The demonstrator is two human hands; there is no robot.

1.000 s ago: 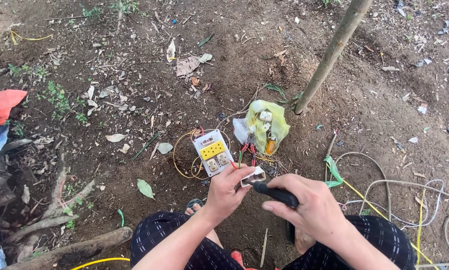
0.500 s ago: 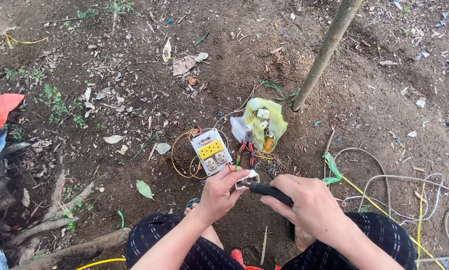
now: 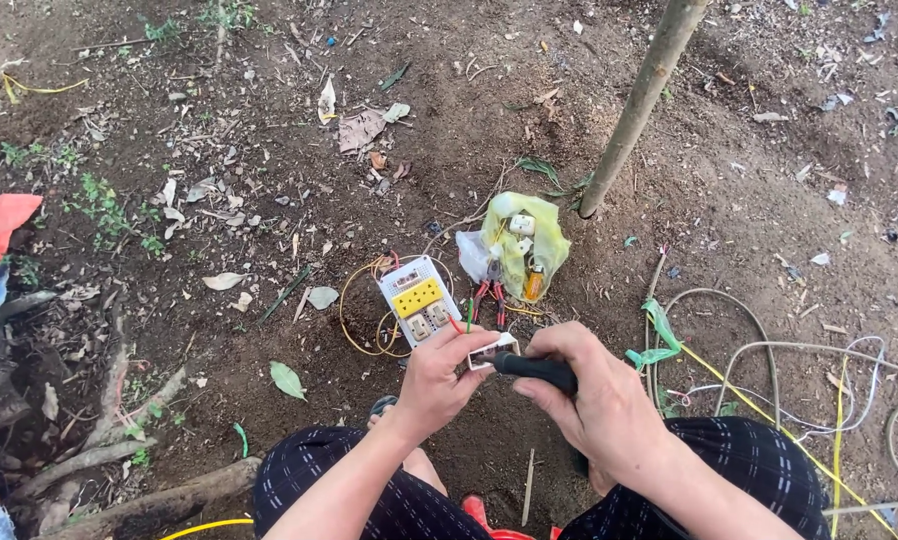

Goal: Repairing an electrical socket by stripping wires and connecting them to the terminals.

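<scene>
Presently the left hand (image 3: 439, 375) was closed around a small white electrical fitting (image 3: 493, 351), pinching it between thumb and fingers at chest height above bare soil (image 3: 269, 120). The right hand (image 3: 594, 395) was clamped on a black-handled tool (image 3: 534, 368) — probably a screwdriver, though its tip was hidden behind the fitting and the fingers. The handle lay roughly level, its working end meeting the fitting from the right. Both hands were close together, almost touching across the part.

The step in hand appeared to be work on a terminal or fixing screw of the fitting. The next move would call for a steady grip from the left hand while the right turned the tool about its own axis, keeping the tip seated; a slip could send the tip toward the left fingers.

On the ground just beyond the hands lay a white socket panel (image 3: 419, 300) with a yellow block and two grey switches, face up, resting on a loop of thin orange wire (image 3: 354, 325). Red-handled pliers (image 3: 489, 297) lay just beside it. A yellow-green plastic bag (image 3: 534, 240) holding further white parts sat near the foot of a thin tree trunk (image 3: 644, 95). To the right, grey and yellow cables (image 3: 769, 350) curled over the soil — well apart from the fitting. The person's knees, in dark checked trousers (image 3: 319, 465), framed the lower edge of the view.
</scene>
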